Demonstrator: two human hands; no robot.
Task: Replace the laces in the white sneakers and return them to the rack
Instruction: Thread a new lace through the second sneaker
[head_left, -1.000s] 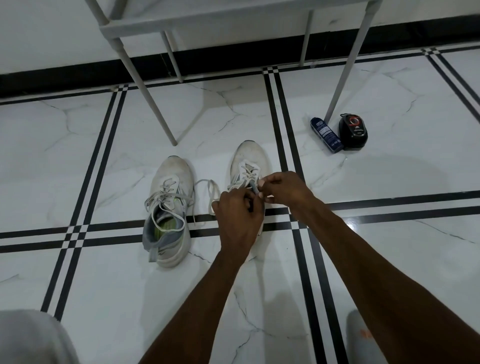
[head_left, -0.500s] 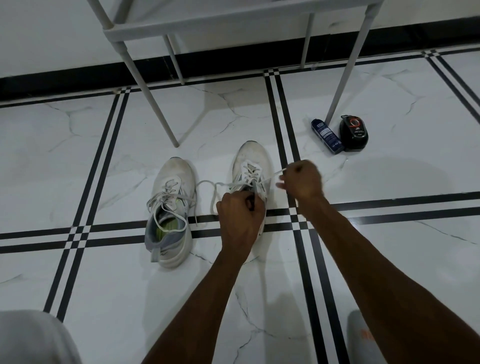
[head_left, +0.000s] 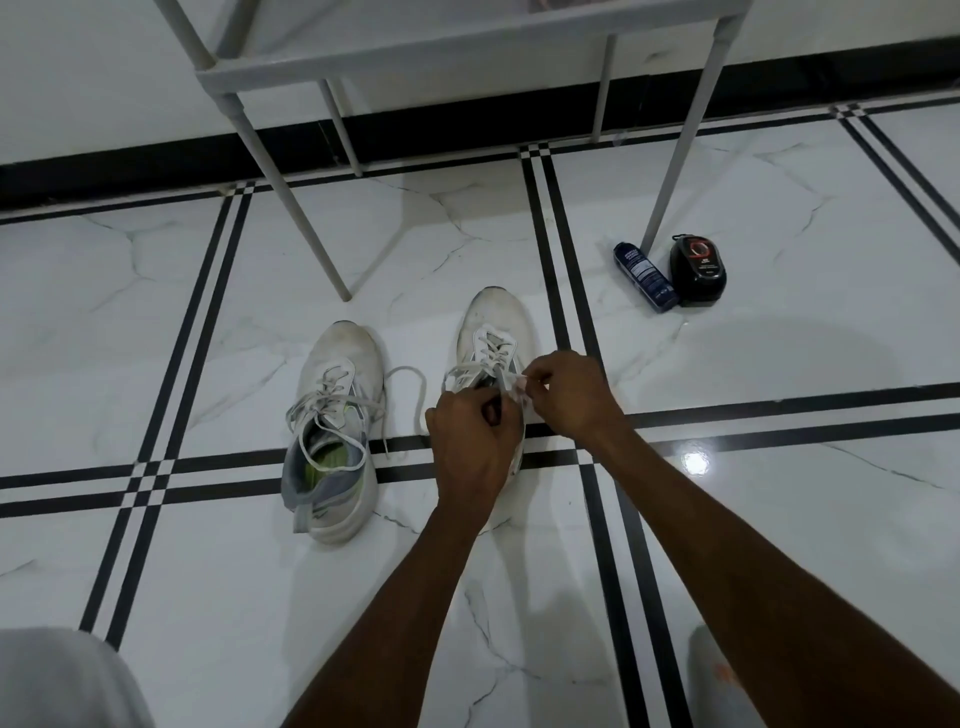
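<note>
Two white sneakers stand side by side on the marble floor, toes pointing away from me. The left sneaker (head_left: 337, 415) is laced, its lace ends lying loose over its grey collar. Both my hands work at the upper eyelets of the right sneaker (head_left: 493, 332). My left hand (head_left: 472, 447) covers its tongue and heel, fingers curled round the white lace (head_left: 410, 384), which loops out to the left. My right hand (head_left: 566, 395) pinches the other lace end just above the shoe's right side.
The white rack (head_left: 467, 47) stands behind the sneakers, its front legs (head_left: 291, 202) landing close to the toes. A blue tube (head_left: 645, 276) and a black shoe-polish sponge (head_left: 697, 270) lie by the right leg. Grey cloth shows at the bottom left.
My right hand had drawn the lace out to the right, and has come back in against the shoe next to my left hand. The left hand stayed on the shoe.
</note>
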